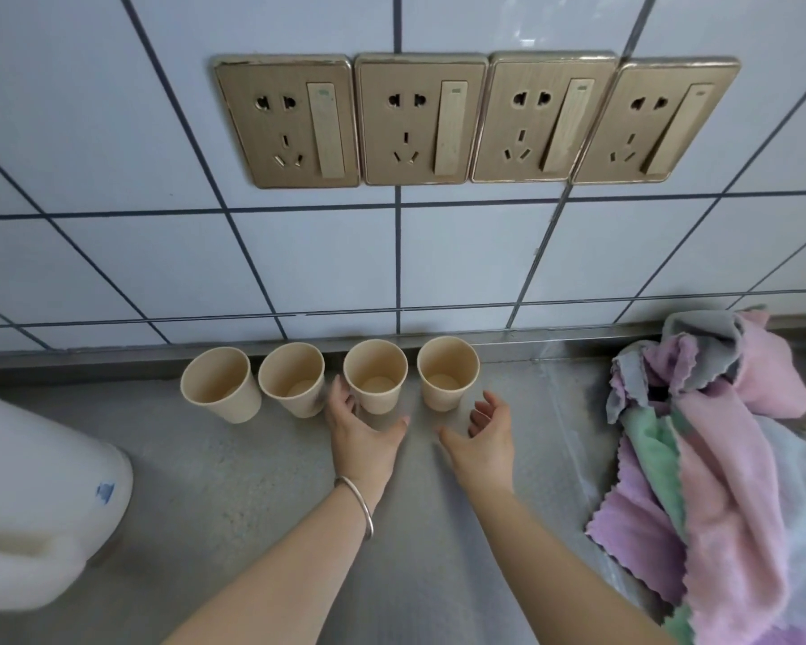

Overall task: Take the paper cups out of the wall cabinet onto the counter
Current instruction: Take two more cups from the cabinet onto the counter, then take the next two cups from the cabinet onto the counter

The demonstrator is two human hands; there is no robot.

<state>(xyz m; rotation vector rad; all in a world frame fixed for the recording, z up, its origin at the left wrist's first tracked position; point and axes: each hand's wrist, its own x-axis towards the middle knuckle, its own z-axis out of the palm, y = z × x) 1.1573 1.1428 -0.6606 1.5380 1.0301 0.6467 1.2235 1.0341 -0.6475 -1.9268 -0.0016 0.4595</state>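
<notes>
Paper cups (375, 381): four, upright, in a row on the counter (252, 481), far edge by the wall. Left hand (361, 425): spread wide, fingers touching third cup. Right hand (487, 432): spread wide, empty, near fourth cup.

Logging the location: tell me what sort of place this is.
Probably a kitchen counter: a tiled wall with four socket plates, paper cups lined up on the grey counter, and cleaning cloths.
</notes>
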